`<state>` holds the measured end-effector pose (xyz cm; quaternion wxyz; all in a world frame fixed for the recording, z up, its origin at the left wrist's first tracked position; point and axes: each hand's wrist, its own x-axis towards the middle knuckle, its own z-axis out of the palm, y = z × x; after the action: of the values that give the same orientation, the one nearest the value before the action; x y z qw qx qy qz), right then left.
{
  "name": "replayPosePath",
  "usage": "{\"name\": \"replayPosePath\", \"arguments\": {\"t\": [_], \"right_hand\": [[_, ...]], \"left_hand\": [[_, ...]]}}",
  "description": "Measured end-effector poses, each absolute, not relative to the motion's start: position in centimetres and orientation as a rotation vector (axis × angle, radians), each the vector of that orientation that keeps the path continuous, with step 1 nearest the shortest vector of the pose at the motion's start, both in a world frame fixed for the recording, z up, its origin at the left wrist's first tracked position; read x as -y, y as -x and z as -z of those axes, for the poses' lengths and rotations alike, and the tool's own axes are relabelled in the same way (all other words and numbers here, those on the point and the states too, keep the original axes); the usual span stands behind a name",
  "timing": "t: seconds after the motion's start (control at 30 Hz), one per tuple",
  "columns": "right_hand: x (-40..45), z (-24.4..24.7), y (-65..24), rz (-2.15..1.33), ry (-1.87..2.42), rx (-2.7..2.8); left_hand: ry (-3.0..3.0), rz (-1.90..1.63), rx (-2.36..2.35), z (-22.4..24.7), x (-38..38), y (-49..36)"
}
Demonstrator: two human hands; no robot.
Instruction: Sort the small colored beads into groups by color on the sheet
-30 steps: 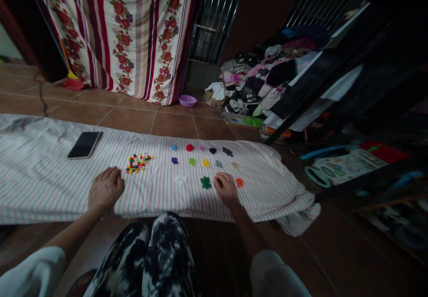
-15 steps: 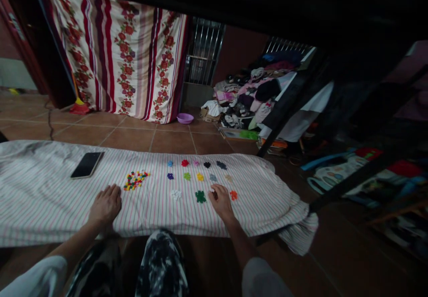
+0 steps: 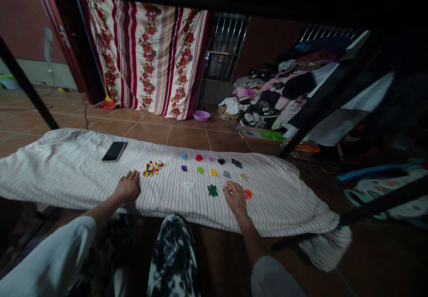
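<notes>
My left hand [image 3: 129, 186] lies flat on the striped cloth [image 3: 160, 203], fingers extended, just below a mixed pile of small coloured pieces [image 3: 153, 168]. Over the cloth, my right hand [image 3: 236, 197] has its fingers curled between the dark green pile [image 3: 212, 190] and the orange pile [image 3: 248, 194]; what its fingertips hold or touch is too small to make out. Several single-colour piles stand in rows, among them a white pile [image 3: 189, 185], a yellow one [image 3: 213, 172], a red one [image 3: 199, 158] and a grey one [image 3: 226, 174].
A phone [image 3: 114, 151] rests on the cloth at the left. Dark metal bars [image 3: 30, 85] rise at both sides. Beyond are a purple basin [image 3: 201, 116], a floral curtain [image 3: 150, 60] and a heap of clothes [image 3: 267, 92] on the floor.
The camera view has shifted, so the cloth and piles appear farther right. My left hand remains flat near the mixed pile, and my right hand stays between the green and orange piles.
</notes>
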<state>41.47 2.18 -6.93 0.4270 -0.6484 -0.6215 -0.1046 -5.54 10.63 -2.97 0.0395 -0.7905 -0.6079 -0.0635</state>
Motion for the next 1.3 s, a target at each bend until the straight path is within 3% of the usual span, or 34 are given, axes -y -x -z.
{"name": "replayPosePath", "arguments": {"t": [0.27,0.47,0.77,0.93,1.07,1.3], "right_hand": [[-1.9,6.3,-42.0,0.261,1.605,1.632],[-2.1,3.1,-41.1,0.323,1.594,1.617],[-8.6,-1.5,-30.6,-0.019,1.454,1.806],[-13.1,0.2,-21.7,-0.332,1.351,1.87],[-16.7,3.0,-17.3,-0.5,1.468,1.602],[-21.1,4.9,-14.3,-0.544,1.575,1.578]], "left_hand": [[2.303,0.634,1.873,4.4,-8.4,5.1],[2.238,0.868,1.869,4.4,-7.9,4.8],[2.267,0.917,1.955,3.7,-7.8,4.5],[2.278,0.938,1.98,3.5,-8.1,4.2],[2.256,0.954,2.004,3.8,-9.2,3.8],[2.3,1.025,1.893,5.1,-10.8,2.1]]}}
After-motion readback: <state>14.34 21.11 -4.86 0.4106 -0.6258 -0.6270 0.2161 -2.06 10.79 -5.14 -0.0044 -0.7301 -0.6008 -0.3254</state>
